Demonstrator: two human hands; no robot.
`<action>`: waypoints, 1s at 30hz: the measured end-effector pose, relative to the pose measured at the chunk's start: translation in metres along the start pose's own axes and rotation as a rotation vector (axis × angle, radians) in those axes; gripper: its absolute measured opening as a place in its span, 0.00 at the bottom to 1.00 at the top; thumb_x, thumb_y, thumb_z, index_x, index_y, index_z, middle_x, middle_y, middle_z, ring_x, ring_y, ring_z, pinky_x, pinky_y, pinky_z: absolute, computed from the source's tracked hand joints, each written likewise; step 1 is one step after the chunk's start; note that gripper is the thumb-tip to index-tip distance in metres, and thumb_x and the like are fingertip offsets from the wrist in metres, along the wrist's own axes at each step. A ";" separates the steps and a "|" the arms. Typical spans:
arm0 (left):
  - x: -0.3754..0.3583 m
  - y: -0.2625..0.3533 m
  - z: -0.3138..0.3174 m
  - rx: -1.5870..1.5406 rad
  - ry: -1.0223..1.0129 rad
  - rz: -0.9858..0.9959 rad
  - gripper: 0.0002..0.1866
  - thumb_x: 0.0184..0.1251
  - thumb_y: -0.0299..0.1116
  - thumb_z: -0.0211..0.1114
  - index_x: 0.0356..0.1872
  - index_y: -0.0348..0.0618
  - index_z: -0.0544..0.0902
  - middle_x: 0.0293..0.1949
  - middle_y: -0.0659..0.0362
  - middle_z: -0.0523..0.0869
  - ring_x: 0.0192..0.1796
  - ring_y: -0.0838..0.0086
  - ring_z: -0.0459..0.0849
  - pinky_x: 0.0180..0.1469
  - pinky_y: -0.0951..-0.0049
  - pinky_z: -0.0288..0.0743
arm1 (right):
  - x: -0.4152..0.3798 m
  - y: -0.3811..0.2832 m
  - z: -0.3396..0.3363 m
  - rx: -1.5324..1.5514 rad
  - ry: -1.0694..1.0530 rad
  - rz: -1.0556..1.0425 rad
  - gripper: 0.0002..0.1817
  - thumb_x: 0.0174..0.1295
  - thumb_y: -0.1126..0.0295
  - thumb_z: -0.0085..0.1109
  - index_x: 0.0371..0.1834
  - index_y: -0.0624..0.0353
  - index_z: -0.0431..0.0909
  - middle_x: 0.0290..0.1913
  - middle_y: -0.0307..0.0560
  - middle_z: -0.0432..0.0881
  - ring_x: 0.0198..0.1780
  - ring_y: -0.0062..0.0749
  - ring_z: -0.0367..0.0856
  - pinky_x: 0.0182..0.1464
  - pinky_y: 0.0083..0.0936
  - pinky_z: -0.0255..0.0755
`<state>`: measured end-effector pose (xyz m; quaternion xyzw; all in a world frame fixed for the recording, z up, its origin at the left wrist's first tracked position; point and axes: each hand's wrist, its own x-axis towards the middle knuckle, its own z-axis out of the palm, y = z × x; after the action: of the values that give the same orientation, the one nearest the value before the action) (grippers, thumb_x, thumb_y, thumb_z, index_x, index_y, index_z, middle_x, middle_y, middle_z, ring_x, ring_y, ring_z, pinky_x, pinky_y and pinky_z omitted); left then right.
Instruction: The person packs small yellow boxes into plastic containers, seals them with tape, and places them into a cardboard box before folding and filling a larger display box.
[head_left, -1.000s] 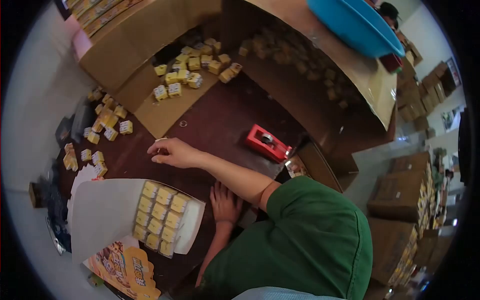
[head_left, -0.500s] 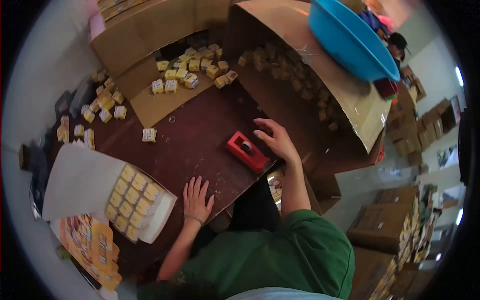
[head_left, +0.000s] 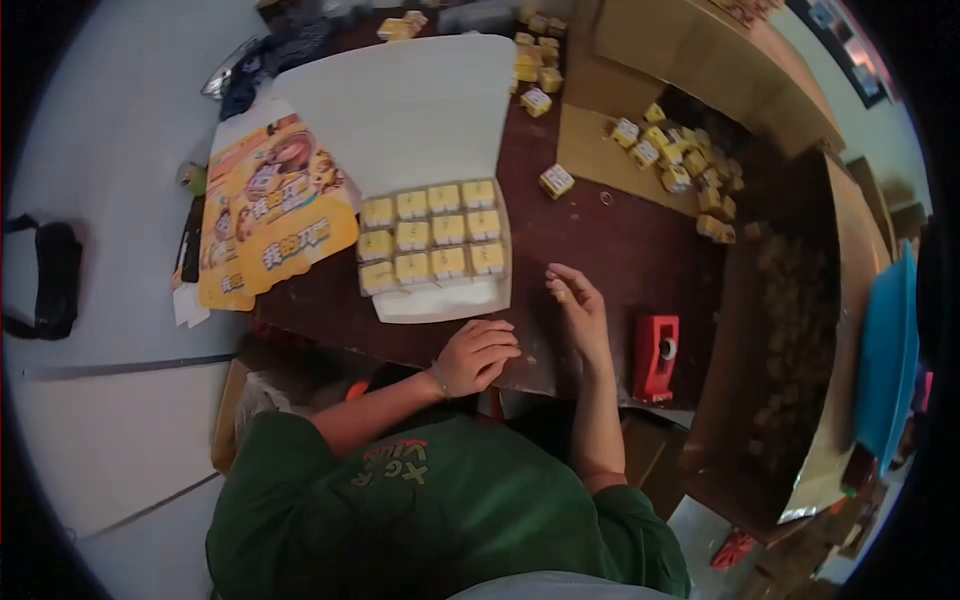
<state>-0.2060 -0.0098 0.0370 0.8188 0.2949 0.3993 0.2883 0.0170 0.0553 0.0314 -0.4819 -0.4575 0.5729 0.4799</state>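
My left hand (head_left: 476,357) is at the table's front edge, just below the white box, its fingers loosely bent and nothing visible in it. Right of the box, my right hand (head_left: 578,305) is over the table with curled fingers slightly apart; no held thing shows. The open white box (head_left: 440,301) holds rows of small yellow cubes (head_left: 450,229), and its white lid (head_left: 410,110) is folded back. A red tape dispenser (head_left: 655,358) stands to the right of my right hand. One printed yellow cube (head_left: 557,181) lies alone beyond it.
Flattened printed yellow cartons (head_left: 275,215) lie left of the box. More loose cubes (head_left: 672,160) sit on a cardboard flap (head_left: 595,150) at the back right. A large cardboard box (head_left: 725,400) with many cubes inside stands at the right, beside a blue basin (head_left: 890,350).
The view has swung left, bringing the white box to the middle. My right hand has moved from beside the tape dispenser towards the box. My left hand's flat fingers are now bent.
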 end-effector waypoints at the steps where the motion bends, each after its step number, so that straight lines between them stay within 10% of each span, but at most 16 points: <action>1: -0.011 0.004 -0.023 0.098 0.131 -0.042 0.12 0.55 0.22 0.65 0.42 0.41 0.83 0.49 0.55 0.81 0.57 0.55 0.78 0.63 0.57 0.69 | 0.008 0.006 0.011 0.028 0.035 0.004 0.17 0.71 0.69 0.57 0.60 0.64 0.77 0.53 0.42 0.82 0.55 0.25 0.78 0.59 0.21 0.69; 6: -0.044 -0.017 -0.098 0.150 0.753 -0.479 0.22 0.68 0.26 0.58 0.63 0.37 0.71 0.62 0.49 0.73 0.66 0.58 0.69 0.69 0.62 0.61 | 0.087 0.028 0.062 0.014 0.044 -0.072 0.26 0.76 0.59 0.49 0.72 0.59 0.65 0.70 0.47 0.69 0.70 0.31 0.67 0.69 0.27 0.61; 10: -0.044 -0.079 -0.116 -0.054 0.436 -0.584 0.27 0.79 0.34 0.49 0.75 0.36 0.59 0.71 0.52 0.68 0.72 0.67 0.66 0.70 0.74 0.59 | 0.097 0.032 0.088 0.092 -0.052 -0.068 0.32 0.78 0.52 0.41 0.78 0.58 0.56 0.76 0.47 0.61 0.76 0.35 0.59 0.74 0.27 0.54; 14: -0.006 -0.097 -0.110 -1.016 0.686 -0.825 0.29 0.83 0.48 0.39 0.76 0.39 0.58 0.69 0.56 0.71 0.69 0.69 0.70 0.70 0.74 0.62 | 0.108 0.044 0.071 0.268 -0.092 -0.115 0.32 0.77 0.52 0.42 0.78 0.59 0.56 0.76 0.47 0.62 0.75 0.33 0.61 0.73 0.26 0.54; 18: 0.029 -0.118 -0.113 -1.201 0.645 -0.696 0.32 0.82 0.49 0.45 0.75 0.37 0.57 0.72 0.55 0.66 0.73 0.70 0.64 0.74 0.69 0.57 | 0.129 0.029 0.048 0.281 0.065 -0.009 0.29 0.77 0.55 0.43 0.75 0.58 0.61 0.72 0.45 0.68 0.69 0.32 0.70 0.66 0.31 0.68; 22: 0.011 -0.124 -0.112 -0.964 0.966 -0.728 0.29 0.78 0.39 0.55 0.73 0.37 0.59 0.70 0.48 0.67 0.72 0.60 0.66 0.73 0.58 0.60 | 0.139 0.032 0.035 0.270 0.135 -0.075 0.27 0.77 0.55 0.46 0.71 0.63 0.67 0.69 0.47 0.72 0.68 0.32 0.70 0.68 0.26 0.64; 30: -0.065 -0.096 -0.127 -0.455 0.723 -0.798 0.16 0.75 0.30 0.57 0.60 0.35 0.76 0.54 0.55 0.82 0.56 0.69 0.81 0.60 0.70 0.73 | 0.064 0.059 0.000 0.472 0.239 -0.142 0.19 0.76 0.64 0.51 0.62 0.66 0.73 0.53 0.48 0.81 0.53 0.29 0.80 0.58 0.29 0.77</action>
<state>-0.3678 0.0373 0.0028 0.3738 0.5670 0.5672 0.4659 0.0055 0.1118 -0.0343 -0.3876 -0.2841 0.5678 0.6683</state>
